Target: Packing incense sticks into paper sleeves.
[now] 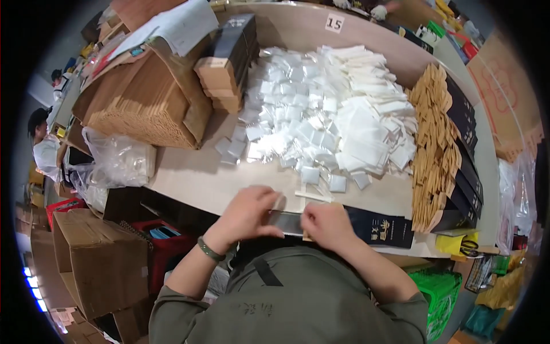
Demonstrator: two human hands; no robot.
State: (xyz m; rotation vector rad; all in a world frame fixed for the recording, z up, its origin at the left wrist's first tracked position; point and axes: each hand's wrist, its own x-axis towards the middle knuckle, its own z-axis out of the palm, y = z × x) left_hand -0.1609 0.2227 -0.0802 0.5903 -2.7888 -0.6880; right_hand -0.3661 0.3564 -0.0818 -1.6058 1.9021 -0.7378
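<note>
Holding long dark flat sleeve (366, 225) with gold print at desk's (189, 172) near edge; left hand (246, 213) and right hand (326, 223) fingers pinching its glossy grey end. White sachet heap (332, 109) lying mid-desk, tan-and-black sleeve row (444, 149) standing along right edge, cardboard stacks (149, 97) sitting far left.

Free table strip (189, 172) lies before the hands; behind it the white packet heap (332, 109) blocks, dark sleeve rows (452, 155) close the right, cardboard box (143, 97) the left
</note>
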